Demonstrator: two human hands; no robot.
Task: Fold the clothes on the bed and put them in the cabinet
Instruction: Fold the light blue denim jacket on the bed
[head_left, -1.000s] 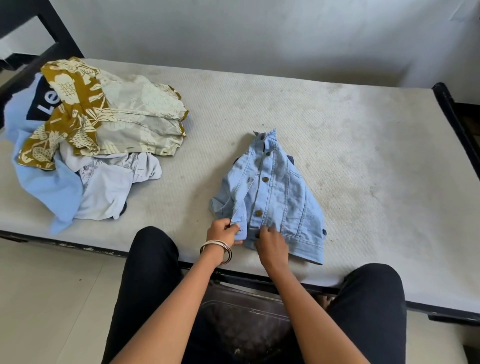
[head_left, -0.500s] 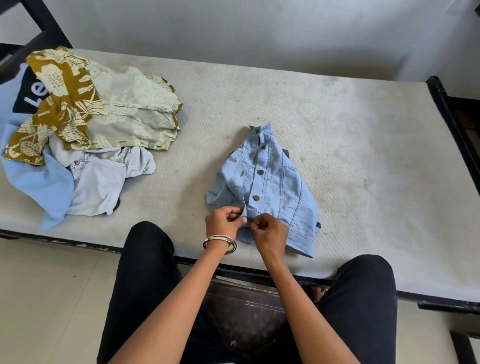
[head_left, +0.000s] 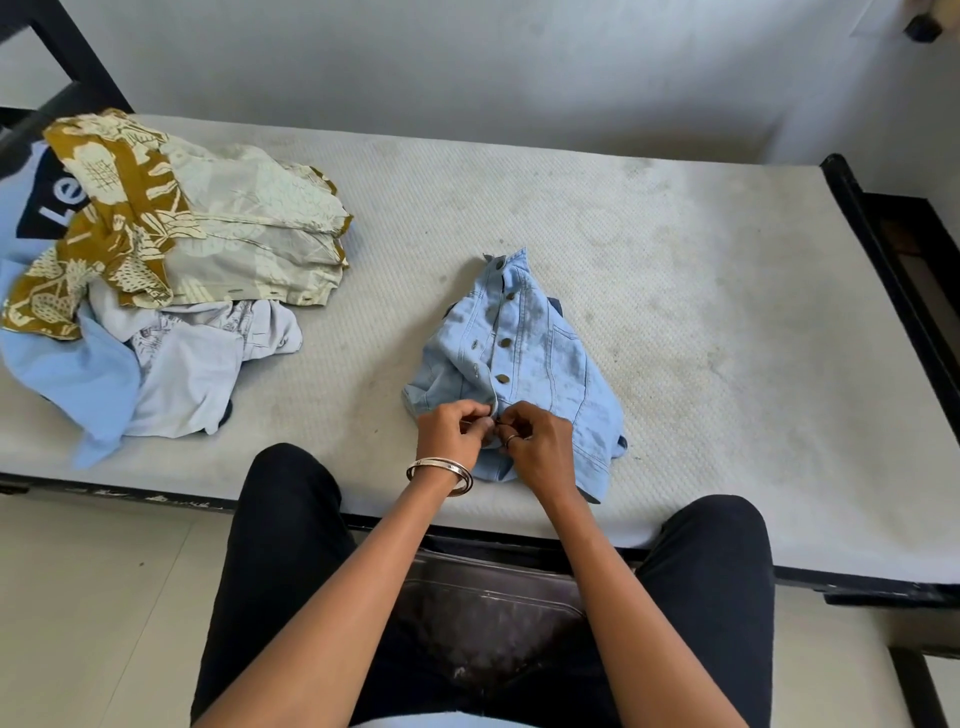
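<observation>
Both hands meet at the front placket of the small denim jacket (head_left: 524, 358): the left hand (head_left: 451, 428), bangle at its wrist, pinches one edge, and the right hand (head_left: 535, 441) pinches the other, near the lowest button. The jacket lies on the bare mattress (head_left: 727, 291), close to its near edge. Well to the left sits a heap of unfolded clothes (head_left: 156, 270).

We found bare mattress (head_left: 701, 291) open to the right of the denim jacket (head_left: 540, 353) and behind it up to the wall. To the left a heap of loose clothes (head_left: 171, 270) blocked the far corner, well apart from the jacket, with a clear strip of mattress between them.
</observation>
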